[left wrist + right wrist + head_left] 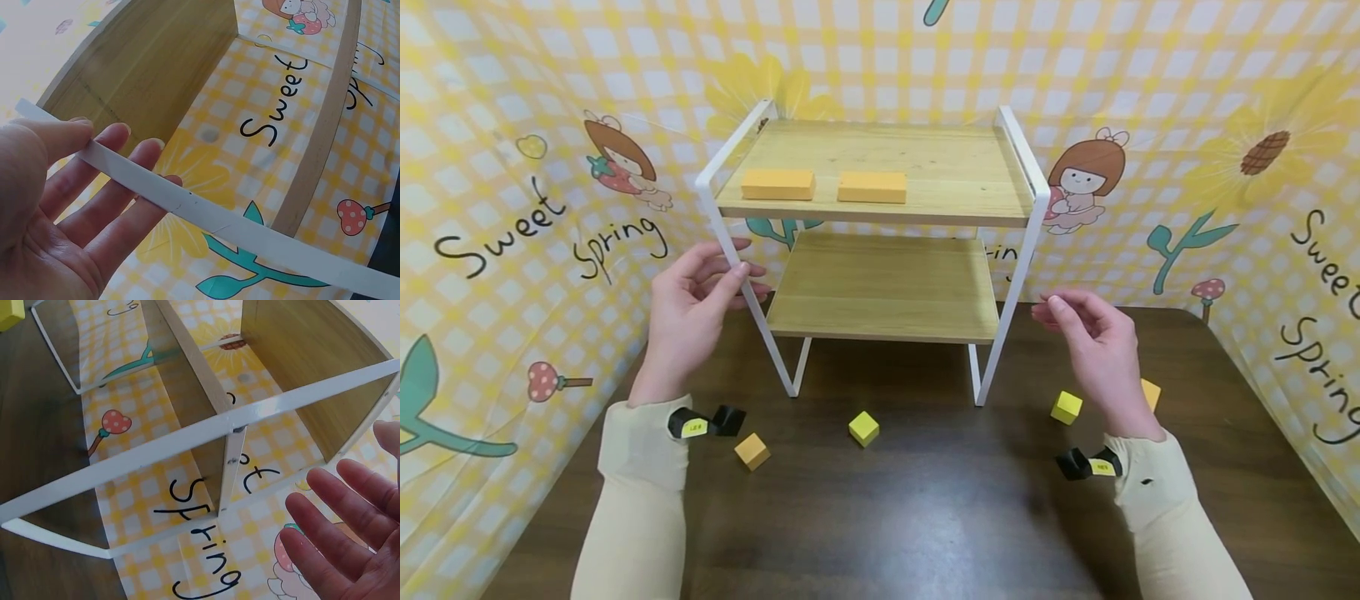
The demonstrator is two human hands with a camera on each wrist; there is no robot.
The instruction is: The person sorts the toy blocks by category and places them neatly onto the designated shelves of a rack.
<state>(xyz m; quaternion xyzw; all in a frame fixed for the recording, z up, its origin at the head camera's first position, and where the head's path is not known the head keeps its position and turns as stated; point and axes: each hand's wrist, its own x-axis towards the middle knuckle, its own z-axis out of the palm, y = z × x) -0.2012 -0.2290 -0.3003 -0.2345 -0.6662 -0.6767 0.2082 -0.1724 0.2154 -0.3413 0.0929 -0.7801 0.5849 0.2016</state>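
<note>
A two-tier shelf with wood-look boards and a white metal frame stands upright in the head view. My left hand holds its left front leg, thumb in front and fingers behind; the left wrist view shows the thumb against the white bar. To the right of the shelf is my right hand, loosely bent and holding nothing. In the right wrist view its fingers are beside the frame, apart from it. Two orange blocks lie near the top board's front edge.
On the dark table lie a yellow cube in front of the shelf, an orange cube by the left wrist and another yellow cube by the right hand. An orange block is partly hidden behind the right wrist. Checked cloth hangs behind.
</note>
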